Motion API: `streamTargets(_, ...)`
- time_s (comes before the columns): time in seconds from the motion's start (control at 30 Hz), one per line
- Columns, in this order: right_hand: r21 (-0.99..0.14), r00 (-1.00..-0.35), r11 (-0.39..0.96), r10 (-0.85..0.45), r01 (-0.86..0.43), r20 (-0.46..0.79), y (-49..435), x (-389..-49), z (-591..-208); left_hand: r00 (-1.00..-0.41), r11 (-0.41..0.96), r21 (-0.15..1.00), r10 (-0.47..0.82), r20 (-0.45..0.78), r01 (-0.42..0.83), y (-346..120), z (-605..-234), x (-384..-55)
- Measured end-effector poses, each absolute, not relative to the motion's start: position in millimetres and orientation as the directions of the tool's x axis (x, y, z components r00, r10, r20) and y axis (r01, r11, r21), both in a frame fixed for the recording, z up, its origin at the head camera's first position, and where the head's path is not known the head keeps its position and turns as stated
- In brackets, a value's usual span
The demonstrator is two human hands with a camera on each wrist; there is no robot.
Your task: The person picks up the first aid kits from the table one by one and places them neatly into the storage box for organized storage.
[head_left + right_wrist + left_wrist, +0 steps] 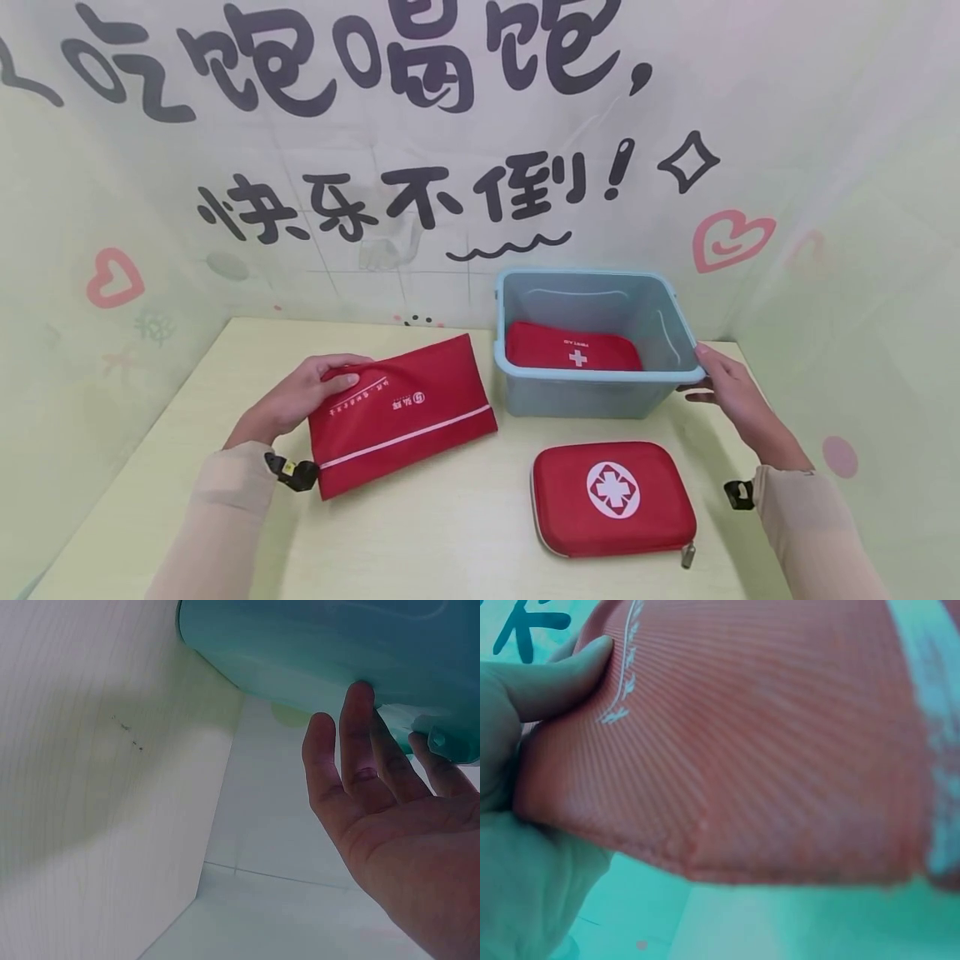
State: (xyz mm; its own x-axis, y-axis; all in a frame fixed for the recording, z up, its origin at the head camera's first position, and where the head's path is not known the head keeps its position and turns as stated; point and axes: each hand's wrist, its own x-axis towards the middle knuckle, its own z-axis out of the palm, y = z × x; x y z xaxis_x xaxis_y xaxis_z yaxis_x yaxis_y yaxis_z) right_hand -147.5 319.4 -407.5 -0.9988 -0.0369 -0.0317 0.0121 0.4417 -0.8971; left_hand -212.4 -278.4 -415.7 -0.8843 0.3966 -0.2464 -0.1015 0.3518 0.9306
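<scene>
My left hand grips the left end of a flat red pouch, thumb on top and the other fingers behind it. The pouch has a white stripe and white print; its ribbed cloth fills most of the left wrist view. At the near right corner of a light blue bin is my right hand. In the right wrist view, its slightly bent fingers reach up against the bin's outside wall; the thumb is out of that view. Inside the bin lies a red first aid pouch with a white cross.
A red hard case with a white cross emblem and a zipper pull lies on the pale wooden table, in front of the bin. Behind the table hangs a whitish printed curtain, and similar sheets close off both sides.
</scene>
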Motion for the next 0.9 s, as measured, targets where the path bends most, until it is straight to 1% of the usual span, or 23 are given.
streamTargets(0.3,-0.896,-0.999,0.443,-0.035,0.014,-0.033,320,-148,-409,-0.916,0.339,0.937,0.343,-0.211,-0.088,-283,-404,-214)
streamTargets(0.63,-0.899,-0.999,0.437,-0.032,0.013,-0.03,320,-147,-409,-0.926,0.316,0.947,0.34,-0.162,-0.049,-291,-388,-217)
streamTargets(0.9,-0.899,-0.999,0.438,-0.036,0.005,-0.023,320,-148,-410,-0.943,0.279,0.96,0.309,-0.125,-0.035,-296,-374,-220)
